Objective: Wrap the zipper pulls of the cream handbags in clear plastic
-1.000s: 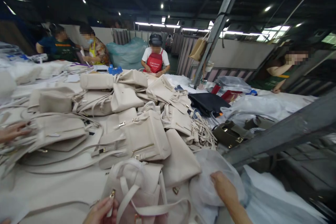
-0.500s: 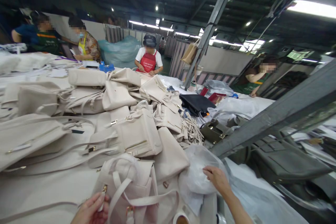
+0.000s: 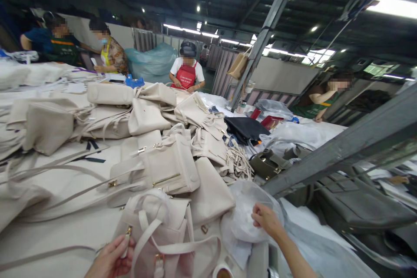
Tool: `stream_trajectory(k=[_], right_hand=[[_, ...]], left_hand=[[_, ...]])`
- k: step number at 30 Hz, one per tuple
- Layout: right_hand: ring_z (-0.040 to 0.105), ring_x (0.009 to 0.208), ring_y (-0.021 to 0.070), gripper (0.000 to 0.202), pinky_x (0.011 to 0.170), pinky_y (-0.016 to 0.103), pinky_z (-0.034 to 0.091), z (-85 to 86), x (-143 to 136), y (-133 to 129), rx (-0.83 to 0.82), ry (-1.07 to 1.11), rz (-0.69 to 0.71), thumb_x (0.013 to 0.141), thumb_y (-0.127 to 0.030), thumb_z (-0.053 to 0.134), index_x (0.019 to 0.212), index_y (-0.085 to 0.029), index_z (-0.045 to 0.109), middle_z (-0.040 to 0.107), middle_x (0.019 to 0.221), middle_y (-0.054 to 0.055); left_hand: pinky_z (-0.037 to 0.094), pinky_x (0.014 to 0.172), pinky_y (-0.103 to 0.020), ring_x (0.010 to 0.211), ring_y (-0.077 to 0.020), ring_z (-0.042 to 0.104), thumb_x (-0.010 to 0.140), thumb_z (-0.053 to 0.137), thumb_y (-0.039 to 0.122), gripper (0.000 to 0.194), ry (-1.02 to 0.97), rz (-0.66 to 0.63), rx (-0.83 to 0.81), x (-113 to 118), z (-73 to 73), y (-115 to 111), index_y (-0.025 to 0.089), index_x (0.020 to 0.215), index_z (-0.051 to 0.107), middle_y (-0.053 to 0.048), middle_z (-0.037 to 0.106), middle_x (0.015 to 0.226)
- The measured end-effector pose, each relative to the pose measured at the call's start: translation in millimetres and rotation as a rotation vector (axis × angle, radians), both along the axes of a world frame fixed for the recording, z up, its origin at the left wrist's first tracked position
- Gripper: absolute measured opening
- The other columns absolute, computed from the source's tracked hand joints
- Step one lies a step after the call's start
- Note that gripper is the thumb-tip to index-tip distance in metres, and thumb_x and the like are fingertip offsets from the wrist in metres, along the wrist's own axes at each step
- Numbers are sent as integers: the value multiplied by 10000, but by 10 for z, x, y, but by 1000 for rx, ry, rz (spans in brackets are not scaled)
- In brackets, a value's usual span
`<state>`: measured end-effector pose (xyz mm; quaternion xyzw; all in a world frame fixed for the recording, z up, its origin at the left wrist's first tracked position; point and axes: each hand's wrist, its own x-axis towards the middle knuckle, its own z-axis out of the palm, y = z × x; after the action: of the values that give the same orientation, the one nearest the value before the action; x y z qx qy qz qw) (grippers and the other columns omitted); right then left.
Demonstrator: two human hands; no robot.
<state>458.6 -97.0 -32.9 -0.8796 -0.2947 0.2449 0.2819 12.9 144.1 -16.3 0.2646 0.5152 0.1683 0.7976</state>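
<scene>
A beige handbag (image 3: 174,219) with looped straps lies in front of me at the bottom centre. At its left side, my left hand (image 3: 114,254) pinches the leather tab of a zipper pull (image 3: 125,246) below a gold-coloured slider. To the right, my right hand (image 3: 266,219) is over a clear plastic bag (image 3: 243,217) with whitish contents. Its fingers are curled together, and anything between them is hidden. A buckled strap (image 3: 159,265) hangs at the handbag's front.
Many beige handbags (image 3: 169,163) and a tangle of straps (image 3: 239,160) cover the table. A slanted metal post (image 3: 342,143) stands close on the right, with dark green bags (image 3: 355,200) beyond it. A roll of tape (image 3: 223,271) lies near the front edge. Co-workers sit across the table.
My right fingers have curled in more tightly over the plastic bag. At the left, a beige bag has moved down and left, uncovering dark strips. My left hand keeps its pinch.
</scene>
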Motion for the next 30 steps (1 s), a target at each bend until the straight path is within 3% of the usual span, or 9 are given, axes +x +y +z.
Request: stream_trajectory(k=[4, 9, 11, 14, 18, 21, 24, 26, 30], right_hand=[[632, 574, 206, 437, 483, 292, 458, 106, 20, 47, 42, 60, -21, 635, -364, 492, 986, -169, 664, 626, 564, -6], [590, 673, 213, 496, 593, 318, 469, 499, -144, 157, 172, 159, -21, 653, -487, 578, 1016, -170, 699, 655, 686, 28], [559, 663, 196, 379, 606, 305, 454, 694, -364, 257, 280, 300, -11, 664, -502, 625, 865, -192, 710, 642, 696, 26], [506, 603, 160, 313, 580, 275, 423, 923, -840, 467, 393, 595, 83, 680, -511, 673, 636, -210, 597, 554, 602, -7], [513, 541, 129, 366, 512, 247, 399, 1065, -1670, 803, 406, 1085, 212, 663, -526, 714, 675, -229, 502, 545, 652, -25], [552, 553, 126, 397, 497, 236, 404, 1064, -2406, 1059, 314, 1296, 450, 648, -541, 720, 717, -226, 488, 571, 720, -17], [418, 390, 79, 385, 388, 199, 322, 935, -3079, 1317, 233, 1204, 650, 658, -514, 695, 651, -226, 439, 467, 515, -79], [340, 324, 80, 315, 327, 204, 259, 787, -3369, 1479, 187, 1070, 642, 688, -485, 629, 658, -235, 439, 430, 445, -96], [565, 565, 169, 130, 522, 277, 439, 497, -3464, 1676, 279, 612, 559, 711, -349, 570, 705, -222, 541, 601, 611, -16]], left_hand=[[423, 411, -185, 411, -115, 552, 477, 880, 387, 414, 36, 18, 55, 13, 8, -18, 172, 692, 599, 28, 589, 507], [479, 487, -211, 488, -128, 599, 458, 891, 391, 478, 59, 54, 71, -11, 47, -29, 154, 769, 617, 10, 635, 589], [484, 507, -224, 504, -131, 606, 493, 875, 391, 458, 60, 77, 93, -8, 92, -49, 159, 763, 587, 7, 643, 617], [456, 500, -213, 490, -114, 587, 527, 853, 405, 459, 75, 92, 121, 14, 171, -99, 168, 748, 528, 18, 632, 617], [448, 539, -213, 527, -107, 594, 577, 812, 389, 435, 18, 57, 70, 1, 203, -125, 182, 757, 474, 20, 635, 647], [456, 578, -236, 582, -127, 617, 588, 791, 342, 398, 9, 61, 34, -52, 166, -105, 170, 795, 498, -19, 665, 726], [446, 583, -253, 596, -144, 617, 585, 770, 305, 362, -7, 55, 17, -100, 106, -77, 155, 802, 522, -47, 680, 773], [428, 567, -253, 564, -142, 595, 579, 750, 270, 308, -23, 44, 12, -125, 61, -49, 153, 752, 524, -32, 663, 710], [409, 552, -248, 503, -120, 539, 559, 718, 206, 230, -58, 0, -28, -164, -9, 28, 154, 659, 518, 13, 590, 574]])
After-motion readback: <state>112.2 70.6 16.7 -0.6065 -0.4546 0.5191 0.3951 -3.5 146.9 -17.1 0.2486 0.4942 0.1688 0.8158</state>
